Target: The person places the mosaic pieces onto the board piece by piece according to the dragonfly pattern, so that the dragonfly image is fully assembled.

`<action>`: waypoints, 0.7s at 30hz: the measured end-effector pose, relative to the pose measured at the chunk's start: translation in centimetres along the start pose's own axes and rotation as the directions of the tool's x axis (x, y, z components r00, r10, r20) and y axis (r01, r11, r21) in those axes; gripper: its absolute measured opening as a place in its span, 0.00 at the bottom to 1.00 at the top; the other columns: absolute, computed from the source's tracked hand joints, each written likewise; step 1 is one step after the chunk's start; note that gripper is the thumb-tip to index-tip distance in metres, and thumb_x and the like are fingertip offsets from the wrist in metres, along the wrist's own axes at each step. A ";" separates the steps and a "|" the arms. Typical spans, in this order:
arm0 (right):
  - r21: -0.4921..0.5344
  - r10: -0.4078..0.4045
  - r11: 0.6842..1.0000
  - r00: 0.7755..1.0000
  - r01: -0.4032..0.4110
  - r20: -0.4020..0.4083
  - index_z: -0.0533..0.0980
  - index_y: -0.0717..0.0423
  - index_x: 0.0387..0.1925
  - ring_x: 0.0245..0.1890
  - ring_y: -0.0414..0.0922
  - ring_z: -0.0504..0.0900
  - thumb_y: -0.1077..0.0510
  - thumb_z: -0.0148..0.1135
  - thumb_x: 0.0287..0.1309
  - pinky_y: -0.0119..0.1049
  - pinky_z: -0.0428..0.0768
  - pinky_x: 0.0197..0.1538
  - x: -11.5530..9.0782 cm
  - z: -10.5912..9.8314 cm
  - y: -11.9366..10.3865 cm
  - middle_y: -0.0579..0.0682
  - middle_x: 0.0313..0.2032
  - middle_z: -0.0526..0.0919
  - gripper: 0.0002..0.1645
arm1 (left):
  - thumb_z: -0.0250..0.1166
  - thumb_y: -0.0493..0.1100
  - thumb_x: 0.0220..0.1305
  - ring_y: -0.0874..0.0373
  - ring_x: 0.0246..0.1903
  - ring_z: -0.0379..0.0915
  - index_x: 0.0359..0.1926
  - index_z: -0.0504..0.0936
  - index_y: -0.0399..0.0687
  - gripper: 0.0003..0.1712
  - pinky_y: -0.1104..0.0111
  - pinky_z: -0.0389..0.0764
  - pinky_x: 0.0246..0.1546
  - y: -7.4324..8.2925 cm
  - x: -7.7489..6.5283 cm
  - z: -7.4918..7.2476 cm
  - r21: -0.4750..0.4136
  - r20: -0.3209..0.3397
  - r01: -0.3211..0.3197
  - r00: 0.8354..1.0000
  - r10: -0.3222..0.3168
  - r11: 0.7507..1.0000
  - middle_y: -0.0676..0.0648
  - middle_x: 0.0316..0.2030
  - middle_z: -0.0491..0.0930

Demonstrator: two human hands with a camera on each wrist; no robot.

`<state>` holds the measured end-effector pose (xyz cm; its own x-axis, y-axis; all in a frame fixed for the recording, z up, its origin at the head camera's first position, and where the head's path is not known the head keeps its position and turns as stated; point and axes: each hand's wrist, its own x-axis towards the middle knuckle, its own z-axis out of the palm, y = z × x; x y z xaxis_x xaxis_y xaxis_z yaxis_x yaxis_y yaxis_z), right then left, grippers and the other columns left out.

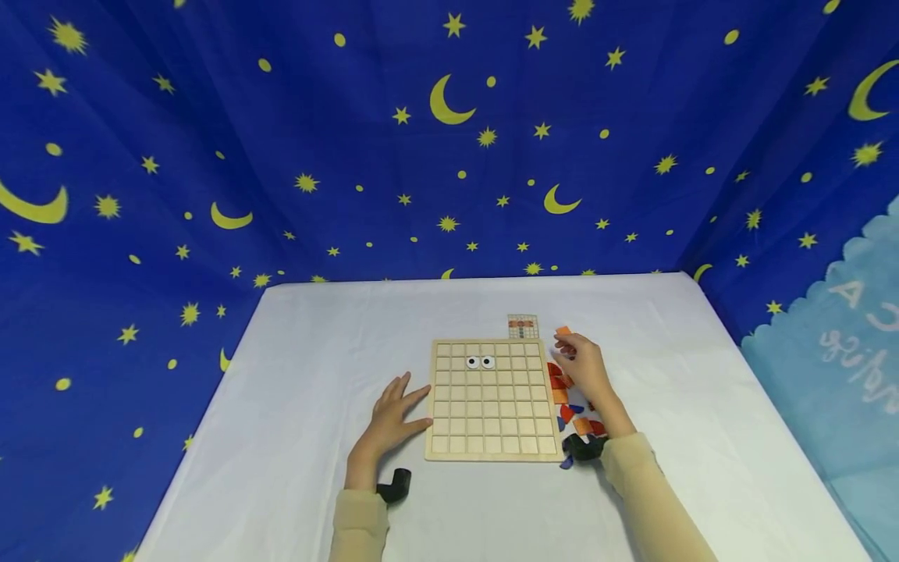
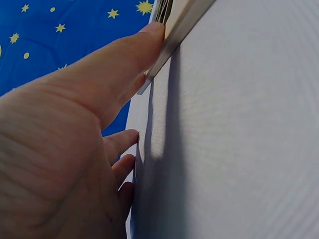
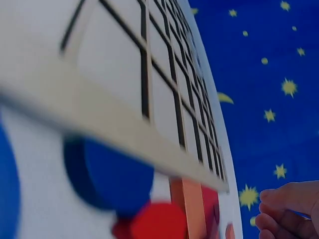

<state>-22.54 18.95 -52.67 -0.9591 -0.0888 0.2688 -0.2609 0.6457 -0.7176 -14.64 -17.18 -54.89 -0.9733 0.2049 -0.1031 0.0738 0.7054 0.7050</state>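
Note:
A square wooden grid board [image 1: 494, 458] lies on the white table, with two round googly-eye pieces, the left eye [image 1: 473, 362] and the right eye [image 1: 488, 362], in its upper cells. My left hand [image 1: 389, 414] is spread beside the board's left edge. Its thumb [image 2: 142, 47] touches the board's side in the left wrist view. My right hand [image 1: 584, 365] hovers over the loose pieces right of the board, its fingers [image 3: 281, 196] loosely bent. An orange piece [image 1: 564, 331] shows just beyond its fingertips, partly hidden by the hand.
Red, orange and blue pieces lie along the board's right side, among them a blue piece [image 3: 117, 174] and a red piece [image 3: 159, 221]. A small pattern card [image 1: 523, 325] lies behind the board. Starry blue cloth [image 1: 449, 172] hangs behind the table.

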 end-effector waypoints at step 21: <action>-0.100 0.147 0.984 0.989 -0.146 0.009 0.75 0.70 0.51 0.44 0.59 0.79 0.70 0.62 0.52 0.55 0.78 0.51 -0.7 -1.8 3.3 0.67 0.43 0.81 0.22 | 0.69 0.52 0.55 0.36 0.73 0.38 0.64 0.72 0.51 0.35 0.37 0.43 0.69 0.0 0.0 0.0 0.000 -0.005 -0.012 1.000 0.012 1.000 0.37 0.74 0.50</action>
<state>-22.53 22.51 -54.07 -0.9880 0.0009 0.1546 -0.1060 0.7243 -0.6813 -14.63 -17.17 -54.84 -0.9735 0.2097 -0.0911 0.0854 0.7030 0.7060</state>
